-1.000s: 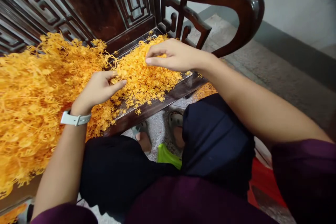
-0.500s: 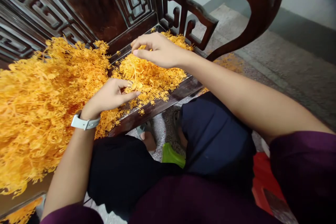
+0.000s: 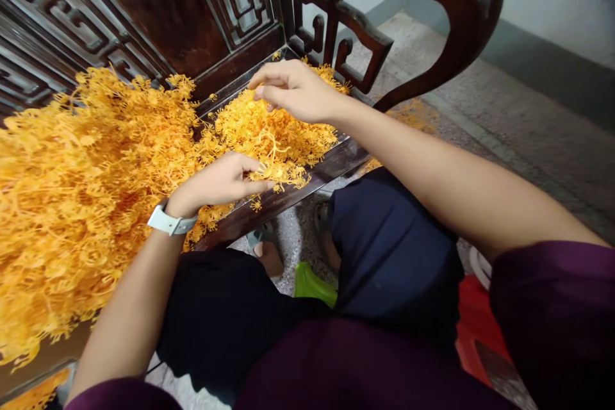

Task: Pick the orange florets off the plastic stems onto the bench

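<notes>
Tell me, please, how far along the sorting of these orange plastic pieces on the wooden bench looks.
Done: a small pile of loose pieces lies at the bench's right end. In hand: the left hand pinches an orange strand at the seat edge, while the right hand picks at the small pile's top. Left: the large tangled heap covers most of the seat, so most seems undone.

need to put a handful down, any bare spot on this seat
Hardly any. Bare dark wood shows only on the carved wooden bench's front rail, right of the left hand, and in a thin groove between the big heap of orange plastic sprigs and the small pile under the right hand.
</notes>
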Motion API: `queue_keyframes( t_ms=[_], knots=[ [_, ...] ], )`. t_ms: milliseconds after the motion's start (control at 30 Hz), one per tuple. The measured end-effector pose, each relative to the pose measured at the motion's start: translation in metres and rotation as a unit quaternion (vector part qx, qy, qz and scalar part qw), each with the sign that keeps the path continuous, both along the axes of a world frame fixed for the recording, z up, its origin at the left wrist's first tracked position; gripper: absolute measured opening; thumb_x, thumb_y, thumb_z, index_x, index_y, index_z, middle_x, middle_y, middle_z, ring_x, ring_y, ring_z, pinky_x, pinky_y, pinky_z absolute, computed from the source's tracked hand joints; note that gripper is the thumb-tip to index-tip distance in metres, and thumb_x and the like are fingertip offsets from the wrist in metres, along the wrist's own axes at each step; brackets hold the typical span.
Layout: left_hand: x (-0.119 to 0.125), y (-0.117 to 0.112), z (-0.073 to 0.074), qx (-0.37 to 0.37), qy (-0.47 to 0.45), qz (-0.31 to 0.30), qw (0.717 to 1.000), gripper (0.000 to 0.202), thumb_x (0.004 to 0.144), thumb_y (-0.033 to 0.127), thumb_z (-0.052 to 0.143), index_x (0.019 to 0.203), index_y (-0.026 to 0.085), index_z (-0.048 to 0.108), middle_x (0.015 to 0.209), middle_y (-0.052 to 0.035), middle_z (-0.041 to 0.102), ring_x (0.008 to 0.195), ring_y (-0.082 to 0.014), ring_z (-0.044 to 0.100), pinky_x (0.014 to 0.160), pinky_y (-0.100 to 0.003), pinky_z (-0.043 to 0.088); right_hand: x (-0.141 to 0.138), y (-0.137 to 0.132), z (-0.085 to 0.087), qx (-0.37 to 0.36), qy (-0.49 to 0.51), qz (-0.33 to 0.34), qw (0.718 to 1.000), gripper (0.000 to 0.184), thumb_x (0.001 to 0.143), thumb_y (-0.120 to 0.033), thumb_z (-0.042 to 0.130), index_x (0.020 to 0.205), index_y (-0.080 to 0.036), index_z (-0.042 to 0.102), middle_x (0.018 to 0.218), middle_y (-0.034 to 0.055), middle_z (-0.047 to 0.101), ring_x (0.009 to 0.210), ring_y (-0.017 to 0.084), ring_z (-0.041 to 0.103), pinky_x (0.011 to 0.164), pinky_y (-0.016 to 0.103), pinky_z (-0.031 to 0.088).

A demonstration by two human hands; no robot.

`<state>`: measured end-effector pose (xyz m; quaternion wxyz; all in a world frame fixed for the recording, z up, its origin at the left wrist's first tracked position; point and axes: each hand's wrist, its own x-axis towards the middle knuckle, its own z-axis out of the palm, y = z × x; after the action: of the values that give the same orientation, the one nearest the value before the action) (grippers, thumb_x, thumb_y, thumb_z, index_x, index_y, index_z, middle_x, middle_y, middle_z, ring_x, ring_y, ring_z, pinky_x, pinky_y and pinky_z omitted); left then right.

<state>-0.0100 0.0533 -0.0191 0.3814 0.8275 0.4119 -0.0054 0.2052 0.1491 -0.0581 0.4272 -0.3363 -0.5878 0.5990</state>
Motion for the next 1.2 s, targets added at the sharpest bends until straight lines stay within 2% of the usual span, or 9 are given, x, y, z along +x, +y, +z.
queue_keyframes(
  t_ms=[333,433,667,733,833,967,1067,1133,1200],
  knots=[
    [0.005,-0.001,0.002,0.086,0.027,-0.021,0.996,0.046,0.095,0.033,0.069,0.063,0.021,0.038,0.054,0.0074,0.031,0.051,-0.0105,0.027,0.055,-0.032,0.022,0.003,-0.001,-0.004,0.009,-0.013,0.007,1.000,0.028,0.077,-0.037,0.092,0.076,-0.029,0.065,0.079,-0.0009,0.071,0.082,0.019,0.061,0.064,0.031,0.041],
    [0.006,-0.002,0.007,0.124,0.052,-0.013,0.991,0.043,0.095,0.031,0.068,0.064,0.021,0.041,0.052,0.0073,0.035,0.049,-0.0104,0.029,0.057,-0.032,0.022,0.003,-0.001,-0.003,0.050,-0.015,0.017,0.998,0.028,0.083,-0.039,0.090,0.076,-0.026,0.065,0.082,-0.0005,0.071,0.083,0.018,0.059,0.067,0.029,0.045],
    [-0.009,0.000,0.018,0.219,0.005,0.088,0.972,0.054,0.092,0.047,0.081,0.063,0.020,0.043,0.053,0.0081,0.031,0.054,-0.0100,0.027,0.059,-0.031,0.022,0.000,-0.007,-0.002,0.173,-0.017,0.154,0.973,0.031,0.095,-0.047,0.081,0.093,-0.018,0.071,0.076,-0.0032,0.066,0.069,0.010,0.055,0.065,0.024,0.044],
    [-0.013,0.000,0.018,0.219,-0.026,0.112,0.969,0.049,0.091,0.049,0.083,0.066,0.019,0.054,0.056,0.0070,0.040,0.056,-0.0102,0.031,0.059,-0.031,0.024,-0.002,-0.012,-0.002,0.230,-0.031,0.186,0.955,0.026,0.093,-0.038,0.084,0.094,-0.015,0.072,0.072,-0.0059,0.062,0.067,0.008,0.051,0.065,0.023,0.041],
    [-0.019,0.002,0.016,0.219,-0.081,0.159,0.959,0.038,0.089,0.050,0.086,0.076,0.018,0.070,0.064,0.0044,0.055,0.059,-0.0107,0.038,0.059,-0.030,0.027,-0.004,-0.015,-0.001,0.277,-0.048,0.179,0.943,0.017,0.091,-0.028,0.082,0.088,-0.014,0.073,0.070,-0.0066,0.060,0.067,0.007,0.050,0.067,0.024,0.039],
    [-0.028,0.009,0.010,0.247,-0.176,0.235,0.924,0.038,0.087,0.050,0.088,0.076,0.019,0.071,0.064,0.0028,0.057,0.060,-0.0111,0.042,0.058,-0.029,0.030,-0.006,-0.010,-0.001,0.237,-0.023,0.100,0.966,0.010,0.089,-0.017,0.079,0.081,-0.015,0.072,0.070,-0.0044,0.061,0.067,0.009,0.051,0.068,0.027,0.042],
    [-0.033,0.016,0.004,0.236,-0.284,0.309,0.877,0.037,0.093,0.051,0.083,0.078,0.020,0.069,0.063,0.0025,0.058,0.056,-0.0108,0.047,0.054,-0.027,0.034,-0.002,-0.004,-0.002,0.209,-0.034,0.043,0.976,0.009,0.083,-0.009,0.077,0.079,-0.016,0.072,0.075,-0.0013,0.067,0.072,0.012,0.057,0.074,0.031,0.046],
    [-0.031,0.021,0.002,0.218,-0.379,0.357,0.825,0.037,0.092,0.052,0.084,0.079,0.022,0.067,0.060,0.0037,0.057,0.051,-0.0102,0.046,0.049,-0.027,0.035,0.004,-0.003,0.000,0.211,-0.075,0.059,0.973,0.010,0.081,-0.007,0.076,0.077,-0.016,0.073,0.078,0.0005,0.071,0.077,0.015,0.063,0.079,0.034,0.049],
    [-0.027,0.022,0.005,0.181,-0.462,0.388,0.777,0.036,0.089,0.050,0.088,0.078,0.023,0.066,0.058,0.0051,0.054,0.048,-0.0092,0.044,0.047,-0.025,0.037,0.012,-0.004,0.003,0.215,-0.125,0.132,0.960,0.008,0.082,-0.009,0.075,0.078,-0.016,0.076,0.081,0.0023,0.075,0.080,0.017,0.067,0.083,0.036,0.051]
  ],
)
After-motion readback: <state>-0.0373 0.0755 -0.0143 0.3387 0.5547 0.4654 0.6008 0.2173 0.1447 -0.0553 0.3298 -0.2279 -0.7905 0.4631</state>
